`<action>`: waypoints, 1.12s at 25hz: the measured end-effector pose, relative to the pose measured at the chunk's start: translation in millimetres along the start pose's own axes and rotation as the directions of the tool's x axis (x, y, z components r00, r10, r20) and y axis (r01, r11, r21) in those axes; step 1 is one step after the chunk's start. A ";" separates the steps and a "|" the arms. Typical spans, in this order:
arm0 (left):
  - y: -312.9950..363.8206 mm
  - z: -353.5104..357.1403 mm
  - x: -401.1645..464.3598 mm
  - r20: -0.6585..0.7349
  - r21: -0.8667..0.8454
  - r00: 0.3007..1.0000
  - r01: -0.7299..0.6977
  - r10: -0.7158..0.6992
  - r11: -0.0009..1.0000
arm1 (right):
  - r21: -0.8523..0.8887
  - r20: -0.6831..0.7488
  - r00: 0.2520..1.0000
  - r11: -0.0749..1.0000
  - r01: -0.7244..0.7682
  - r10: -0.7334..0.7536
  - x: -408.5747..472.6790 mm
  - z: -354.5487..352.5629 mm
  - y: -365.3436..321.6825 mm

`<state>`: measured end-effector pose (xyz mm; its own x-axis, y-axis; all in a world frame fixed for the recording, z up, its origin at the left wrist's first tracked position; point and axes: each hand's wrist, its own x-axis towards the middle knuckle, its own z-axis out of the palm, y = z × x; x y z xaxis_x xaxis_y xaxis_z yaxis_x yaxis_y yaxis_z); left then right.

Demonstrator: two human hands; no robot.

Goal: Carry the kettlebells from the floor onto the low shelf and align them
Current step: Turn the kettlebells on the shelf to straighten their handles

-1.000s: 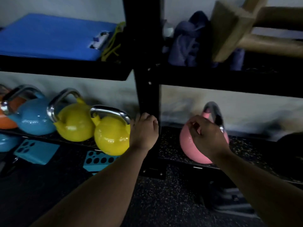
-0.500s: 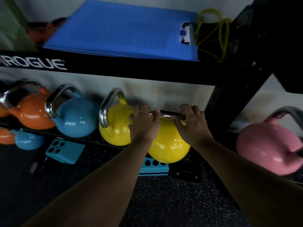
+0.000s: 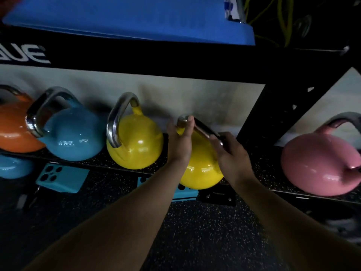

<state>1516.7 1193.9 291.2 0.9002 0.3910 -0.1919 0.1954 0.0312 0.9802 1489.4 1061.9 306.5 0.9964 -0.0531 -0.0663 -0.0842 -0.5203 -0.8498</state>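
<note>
Alignment was the step in hand, by the look of it: most kettlebells already sat in a row along the low shelf [image 3: 263,163], a speckled rubber-topped ledge in a black steel rack. Largest in view, the pink kettlebell [image 3: 320,165] rested near the shelf's right end, then the orange kettlebell [image 3: 13,133] and blue kettlebell [image 3: 74,137] toward the left, all glossy round bodies with polished steel handles. The far yellow kettlebell [image 3: 136,145] stood mid-shelf. The near yellow kettlebell [image 3: 201,173] overhung the front edge, tilted. The left hand [image 3: 179,141] and right hand [image 3: 232,155] were both closed round its handle. Next probably came twisting and pushing it back into line.
</note>
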 end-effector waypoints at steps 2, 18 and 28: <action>1.3 2.8 -2.9 0.021 0.001 1.000 -0.019 0.019 1.000 | 0.216 0.080 0.995 0.973 -0.078 0.062 3.2 -11.2 -0.5; 13.2 30.4 63.7 0.367 0.065 0.929 0.018 -0.041 0.998 | 0.586 0.025 0.991 0.801 -0.121 0.131 13.6 42.0 -32.2; 15.1 15.8 61.3 0.449 0.037 0.891 0.052 -0.063 0.998 | 0.662 0.013 0.991 0.742 -0.107 0.132 9.9 64.6 -30.1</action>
<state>1580.9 1203.8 293.6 0.9648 -0.0663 -0.2546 0.2562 0.0174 0.9665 1502.5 1132.1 297.6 0.9766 -0.1103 -0.1844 -0.1624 0.1834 -0.9695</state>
